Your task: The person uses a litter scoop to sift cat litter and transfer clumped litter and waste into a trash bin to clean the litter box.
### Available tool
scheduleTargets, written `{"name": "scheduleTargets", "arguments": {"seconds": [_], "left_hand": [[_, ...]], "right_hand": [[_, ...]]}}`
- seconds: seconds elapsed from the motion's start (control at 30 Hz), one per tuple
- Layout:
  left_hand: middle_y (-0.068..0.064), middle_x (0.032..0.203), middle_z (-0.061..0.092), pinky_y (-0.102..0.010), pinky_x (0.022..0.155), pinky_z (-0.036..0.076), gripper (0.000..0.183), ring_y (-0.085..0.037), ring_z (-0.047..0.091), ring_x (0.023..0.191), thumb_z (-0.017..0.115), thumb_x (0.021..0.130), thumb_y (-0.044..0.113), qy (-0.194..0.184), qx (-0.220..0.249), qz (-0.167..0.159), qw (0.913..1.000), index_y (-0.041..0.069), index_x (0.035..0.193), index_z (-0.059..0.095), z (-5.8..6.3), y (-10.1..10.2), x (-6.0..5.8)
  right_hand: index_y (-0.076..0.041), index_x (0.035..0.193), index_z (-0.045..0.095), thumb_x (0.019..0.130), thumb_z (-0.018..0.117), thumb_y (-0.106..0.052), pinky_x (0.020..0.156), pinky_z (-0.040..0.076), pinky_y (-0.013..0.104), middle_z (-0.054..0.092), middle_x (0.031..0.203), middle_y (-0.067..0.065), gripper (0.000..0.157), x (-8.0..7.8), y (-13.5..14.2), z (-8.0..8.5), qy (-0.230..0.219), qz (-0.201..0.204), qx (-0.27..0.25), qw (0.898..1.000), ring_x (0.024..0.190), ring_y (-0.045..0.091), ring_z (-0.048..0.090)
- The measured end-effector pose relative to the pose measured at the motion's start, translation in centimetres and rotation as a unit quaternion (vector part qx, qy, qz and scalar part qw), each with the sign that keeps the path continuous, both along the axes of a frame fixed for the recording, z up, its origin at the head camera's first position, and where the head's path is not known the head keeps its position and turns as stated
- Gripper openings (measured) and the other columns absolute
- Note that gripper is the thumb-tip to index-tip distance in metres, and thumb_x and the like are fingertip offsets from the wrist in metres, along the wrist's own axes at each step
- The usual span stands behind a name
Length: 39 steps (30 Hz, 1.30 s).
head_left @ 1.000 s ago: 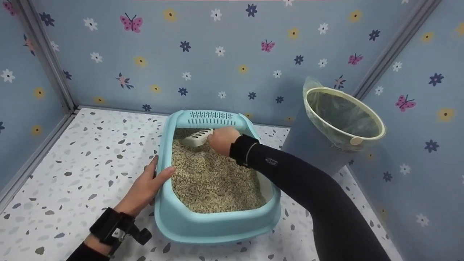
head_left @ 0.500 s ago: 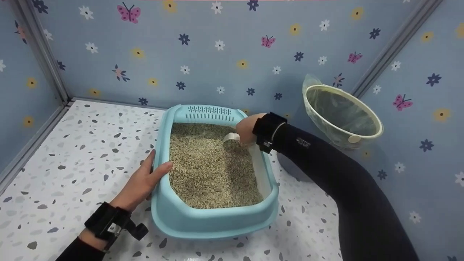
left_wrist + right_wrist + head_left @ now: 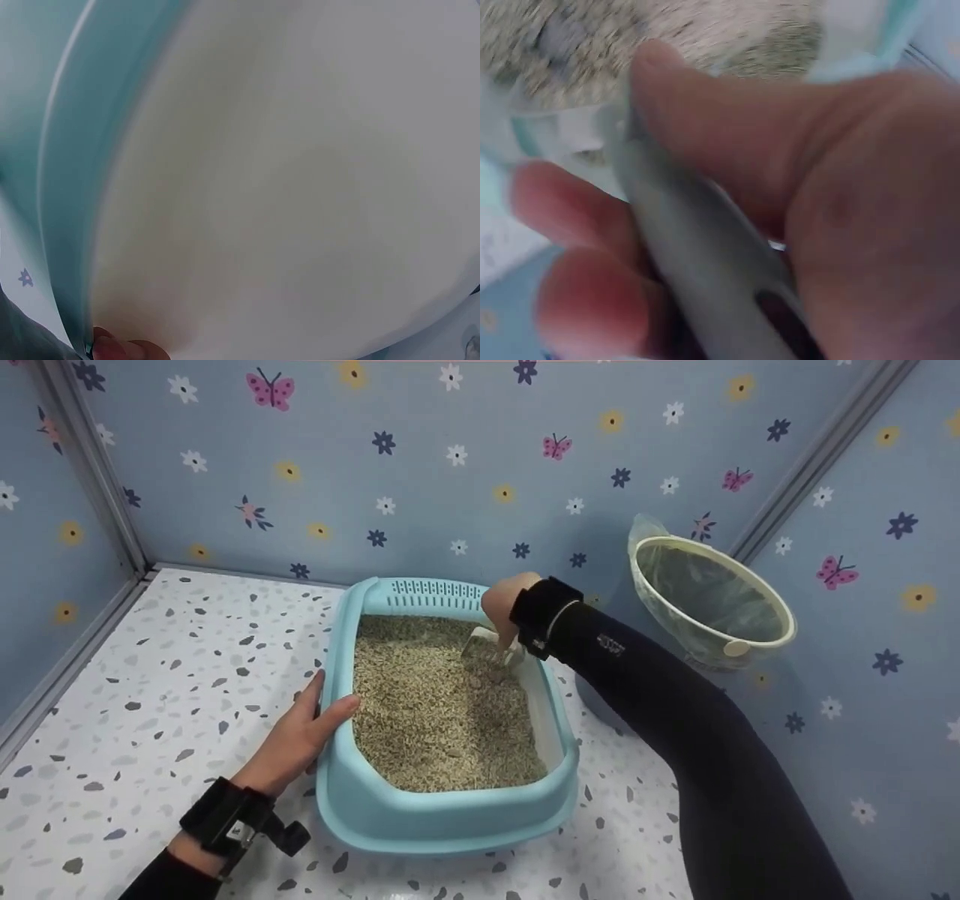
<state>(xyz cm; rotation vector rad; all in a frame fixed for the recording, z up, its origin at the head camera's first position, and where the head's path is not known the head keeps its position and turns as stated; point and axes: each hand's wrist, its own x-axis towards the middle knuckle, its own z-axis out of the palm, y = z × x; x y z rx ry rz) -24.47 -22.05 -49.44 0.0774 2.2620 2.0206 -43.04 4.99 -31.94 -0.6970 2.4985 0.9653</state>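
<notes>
A pale blue litter box (image 3: 450,825) with a slotted back rim stands on the floor, filled with tan granular litter (image 3: 420,712). My left hand (image 3: 296,739) grips its left side, thumb over the rim and fingers against the outside. In the left wrist view, fingertips show at the bottom edge beside the box's whitish wall (image 3: 300,187). At the right back part of the box, my right hand (image 3: 506,604) holds a pale litter scoop (image 3: 481,643), its head down at the litter. The right wrist view shows thumb and fingers wrapped around the scoop's handle (image 3: 705,247).
To the right of the box is a bin with a cream rim (image 3: 787,634) and a clear plastic liner (image 3: 652,577). A flower-patterned wall (image 3: 420,480) stands close behind, with side panels left and right. The speckled floor (image 3: 172,705) extends to the left.
My right hand has carried the scoop from the back left of the litter to the right side, then lifted slightly and tilted it. The left hand keeps its place on the rim.
</notes>
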Motion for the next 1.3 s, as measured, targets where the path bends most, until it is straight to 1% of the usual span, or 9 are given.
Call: {"name": "scheduleTargets", "arguments": {"seconds": [0.13, 0.33, 0.5, 0.57, 0.77, 0.83, 0.9, 1.07, 1.3], "left_hand": [[-0.031, 0.147, 0.048, -0.036, 0.053, 0.053, 0.098, -0.031, 0.069, 0.081, 0.063, 0.11, 0.056, 0.001, -0.002, 0.0, 1.0, 0.032, 0.181, 0.001, 0.0, -0.1, 0.0], [-0.032, 0.149, 0.047, -0.04, 0.062, 0.06, 0.096, -0.034, 0.07, 0.093, 0.063, 0.111, 0.055, 0.007, 0.002, -0.002, 1.0, 0.032, 0.181, 0.002, -0.1, 0.0, -0.1], [-0.029, 0.172, 0.028, -0.04, 0.077, 0.062, 0.095, -0.042, 0.063, 0.123, 0.061, 0.112, 0.052, 0.02, 0.006, -0.008, 0.9997, 0.029, 0.181, 0.0, -0.2, -0.1, -0.1], [-0.03, 0.171, 0.028, -0.04, 0.07, 0.061, 0.095, -0.043, 0.065, 0.116, 0.062, 0.112, 0.052, 0.019, 0.008, -0.008, 0.9998, 0.029, 0.181, 0.0, -0.3, 0.0, -0.1], [-0.033, 0.144, 0.048, -0.033, 0.047, 0.046, 0.095, -0.029, 0.063, 0.073, 0.064, 0.111, 0.052, 0.008, 0.015, -0.003, 0.9999, 0.034, 0.181, 0.003, -0.3, 0.2, 0.1], [-0.033, 0.139, 0.051, -0.033, 0.046, 0.046, 0.095, -0.028, 0.062, 0.071, 0.064, 0.111, 0.052, 0.007, 0.015, -0.004, 0.9998, 0.034, 0.181, 0.002, -0.3, 0.3, 0.1], [-0.032, 0.151, 0.046, -0.036, 0.05, 0.052, 0.095, -0.031, 0.067, 0.08, 0.064, 0.111, 0.051, 0.014, 0.015, -0.005, 0.9998, 0.033, 0.181, 0.002, -0.3, 0.2, 0.1], [-0.029, 0.171, 0.031, -0.046, 0.078, 0.065, 0.095, -0.041, 0.07, 0.111, 0.063, 0.111, 0.051, 0.029, 0.013, -0.007, 0.9995, 0.031, 0.181, 0.002, -0.2, 0.1, -0.1], [-0.03, 0.162, 0.037, -0.038, 0.06, 0.057, 0.095, -0.031, 0.064, 0.086, 0.064, 0.111, 0.049, 0.025, 0.011, -0.005, 0.9996, 0.031, 0.181, 0.002, -0.1, 0.0, -0.2]], "right_hand": [[-0.017, 0.081, 0.046, 0.111, 0.061, -0.031, 0.058, 0.036, 0.037, 0.04, 0.078, -0.001, 0.036, 0.8, -1.5, -2.1, 0.097, 0.041, 0.077, 0.992, 0.066, 0.018, 0.034], [-0.018, 0.078, 0.033, 0.112, 0.053, -0.025, 0.059, 0.026, 0.037, 0.031, 0.073, -0.001, 0.04, 1.1, -1.7, -4.2, 0.156, 0.094, 0.172, 0.968, 0.061, 0.019, 0.025], [-0.018, 0.074, 0.034, 0.115, 0.052, -0.029, 0.059, 0.022, 0.037, 0.03, 0.069, -0.002, 0.046, 0.3, -0.3, -4.5, 0.165, 0.178, 0.135, 0.961, 0.062, 0.017, 0.024], [-0.018, 0.072, 0.037, 0.111, 0.055, -0.033, 0.055, 0.026, 0.037, 0.032, 0.067, -0.002, 0.045, -0.3, 0.3, -4.2, 0.152, 0.19, 0.101, 0.965, 0.061, 0.017, 0.028], [-0.02, 0.071, 0.037, 0.102, 0.067, -0.05, 0.056, 0.028, 0.037, 0.03, 0.066, -0.004, 0.053, -1.7, 1.9, -3.1, 0.113, 0.134, 0.045, 0.984, 0.06, 0.017, 0.028], [-0.021, 0.071, 0.04, 0.101, 0.069, -0.058, 0.057, 0.028, 0.037, 0.032, 0.066, -0.004, 0.056, -2.1, 2.3, -2.9, 0.097, 0.114, 0.027, 0.988, 0.06, 0.017, 0.03], [-0.02, 0.073, 0.044, 0.099, 0.07, -0.061, 0.057, 0.03, 0.038, 0.035, 0.067, -0.004, 0.055, -2.5, 2.5, -2.8, 0.082, 0.096, 0.01, 0.992, 0.061, 0.018, 0.033], [-0.019, 0.079, 0.049, 0.096, 0.071, -0.06, 0.056, 0.032, 0.038, 0.038, 0.07, -0.004, 0.049, -3.3, 2.8, -2.7, 0.056, 0.05, -0.021, 0.997, 0.063, 0.018, 0.036], [-0.018, 0.096, 0.07, 0.094, 0.073, -0.052, 0.061, 0.042, 0.037, 0.062, 0.086, -0.002, 0.034, -3.2, 3.2, -2.4, 0.003, -0.044, -0.107, 0.993, 0.072, 0.02, 0.052]]}}
